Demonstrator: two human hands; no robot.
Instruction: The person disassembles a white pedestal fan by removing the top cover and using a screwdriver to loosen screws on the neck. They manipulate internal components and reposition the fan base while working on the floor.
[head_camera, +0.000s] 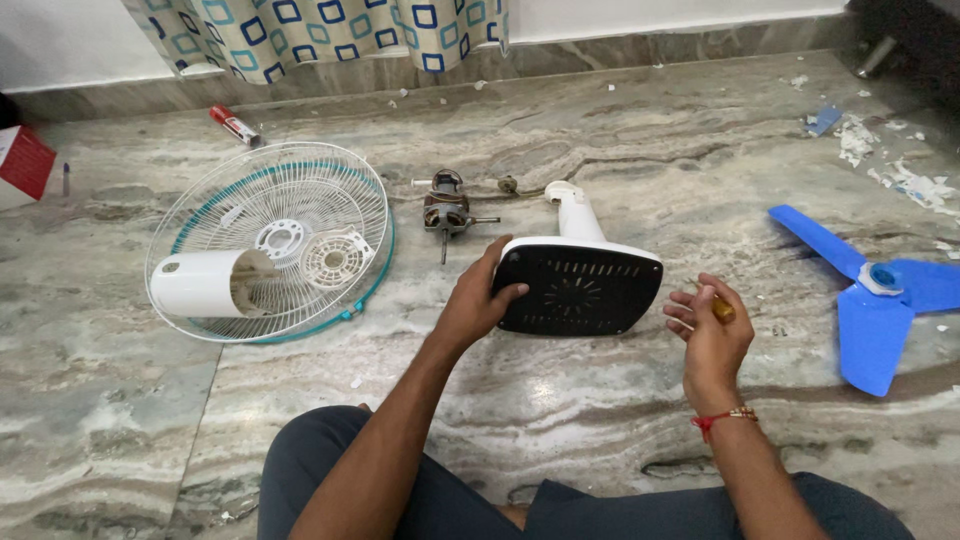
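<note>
A white fan base (577, 285) lies tipped on the marble floor, its black vented underside facing me and its white neck pointing away. My left hand (478, 298) rests on the base's left edge, fingers spread over the black plate. My right hand (710, 325) hovers just right of the base, fingers curled around a small tool with an amber handle (722, 309); its tip is hidden. A bare fan motor (446, 208) with its shaft and a cable lies just beyond the base.
White wire fan guards with a teal rim (272, 240) lie at the left, a white motor cover (203, 283) on them. A blue fan blade (872, 293) lies at the right. A red tube (234, 125), a curtain (320, 30), and paper scraps are farther back.
</note>
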